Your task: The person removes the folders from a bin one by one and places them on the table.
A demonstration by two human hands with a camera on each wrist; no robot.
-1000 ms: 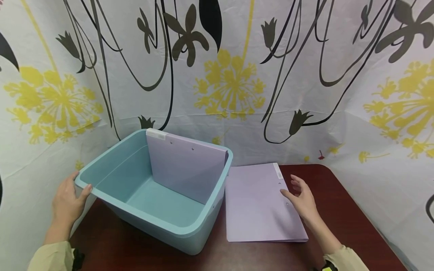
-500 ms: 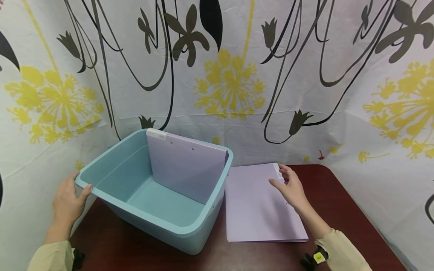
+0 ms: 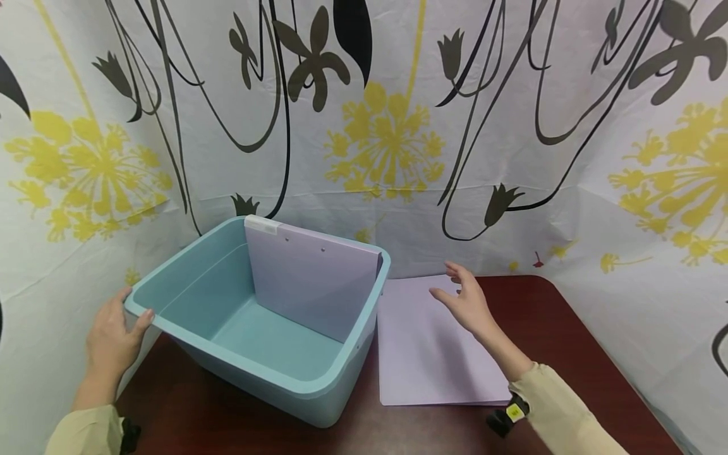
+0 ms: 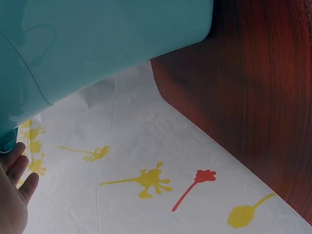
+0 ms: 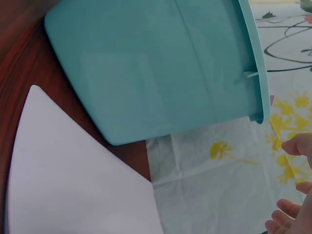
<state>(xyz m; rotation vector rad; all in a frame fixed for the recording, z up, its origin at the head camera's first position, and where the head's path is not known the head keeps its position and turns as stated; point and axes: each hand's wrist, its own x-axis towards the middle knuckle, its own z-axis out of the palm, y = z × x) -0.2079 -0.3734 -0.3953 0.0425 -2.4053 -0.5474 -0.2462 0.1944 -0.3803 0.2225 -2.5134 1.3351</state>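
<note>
A light blue plastic tub [image 3: 256, 373] is on the table's left side. My left hand [image 3: 114, 335] holds its left rim at the near corner, thumb over the edge and fingers outside; those fingers [image 4: 17, 170] show beside the tub wall in the left wrist view. A lilac file folder [image 3: 313, 284] with a white label and two rivets stands inside, leaning on the far wall. More lilac folders [image 3: 415, 360] lie in a flat stack right of the tub. My right hand [image 3: 469, 306] hovers over the stack's upper right part, thumb and fingers spread, holding nothing, and hides its label.
The dark red-brown table [image 3: 546, 354] has a rounded far right corner. A white cloth [image 3: 398, 227] printed with yellow and grey flowers hangs behind the table and at both sides. The tub's right wall [image 5: 146, 68] rises close beside the folder stack.
My right hand has moved left and away from me, from the folder stack's right edge to above its far part. The left hand, tub and folders have stayed put.
</note>
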